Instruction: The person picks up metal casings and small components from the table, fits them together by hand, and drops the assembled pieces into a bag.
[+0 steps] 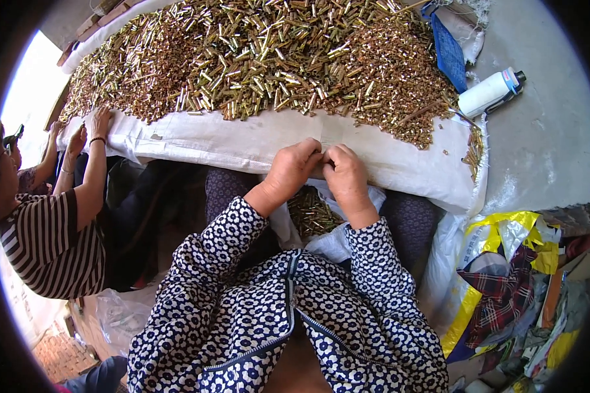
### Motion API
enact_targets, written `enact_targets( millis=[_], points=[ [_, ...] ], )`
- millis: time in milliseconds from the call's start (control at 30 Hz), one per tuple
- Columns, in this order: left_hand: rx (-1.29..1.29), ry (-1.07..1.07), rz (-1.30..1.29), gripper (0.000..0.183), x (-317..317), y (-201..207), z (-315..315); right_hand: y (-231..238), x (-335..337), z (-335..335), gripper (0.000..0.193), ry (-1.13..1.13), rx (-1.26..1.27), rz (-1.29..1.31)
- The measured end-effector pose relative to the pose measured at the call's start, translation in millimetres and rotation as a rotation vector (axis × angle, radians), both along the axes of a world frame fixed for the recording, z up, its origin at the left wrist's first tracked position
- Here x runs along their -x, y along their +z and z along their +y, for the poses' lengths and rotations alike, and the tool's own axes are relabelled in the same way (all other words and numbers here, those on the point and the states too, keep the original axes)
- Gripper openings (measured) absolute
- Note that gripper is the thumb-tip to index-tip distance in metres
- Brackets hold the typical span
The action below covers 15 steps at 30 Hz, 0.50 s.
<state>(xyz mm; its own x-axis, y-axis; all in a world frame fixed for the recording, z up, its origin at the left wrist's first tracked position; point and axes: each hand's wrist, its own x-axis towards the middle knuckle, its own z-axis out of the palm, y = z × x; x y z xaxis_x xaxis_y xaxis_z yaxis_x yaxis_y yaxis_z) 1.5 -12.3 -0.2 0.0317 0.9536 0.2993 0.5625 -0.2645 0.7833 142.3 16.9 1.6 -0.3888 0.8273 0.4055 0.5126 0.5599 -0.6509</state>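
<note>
My left hand (pixel 287 171) and my right hand (pixel 349 180) meet at the near edge of a cloth-covered work surface (pixel 216 139). Thumbs and forefingers are pinched close together, and whatever is between them is too small and hidden to name. Beyond them lies a wide heap of brass-coloured metal tubes (pixel 269 49). Smaller, shorter metal pieces (pixel 400 72) are piled at its right and left. Below my hands, between my knees, a whitish bag (pixel 328 243) holds more slim metal tubes (pixel 310 213).
A white bottle (pixel 484 97) with a dark cap lies at the right, beside a blue flat object (pixel 447 52). Two people work on the left; one wears a striped shirt (pixel 59 229). A yellow-and-white sack (pixel 462 318) and checked cloth (pixel 505 295) lie at lower right.
</note>
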Motion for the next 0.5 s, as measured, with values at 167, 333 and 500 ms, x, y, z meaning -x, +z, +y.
enact_targets(
  millis=[167, 333, 500],
  points=[
    [-0.174, -0.027, 0.406, 0.012, -15, 11, -2, 6, -19, 24, 0.014, -0.153, -0.107, -0.094],
    [-0.184, 0.011, 0.205, 0.008, -10, 5, 1, 2, -25, 52, 0.016, -0.325, -0.241, -0.257],
    [-0.051, 0.197, -0.23, 0.007, 30, 15, 28, 0, -15, 58, 0.013, -0.259, -0.252, -0.368]
  ],
)
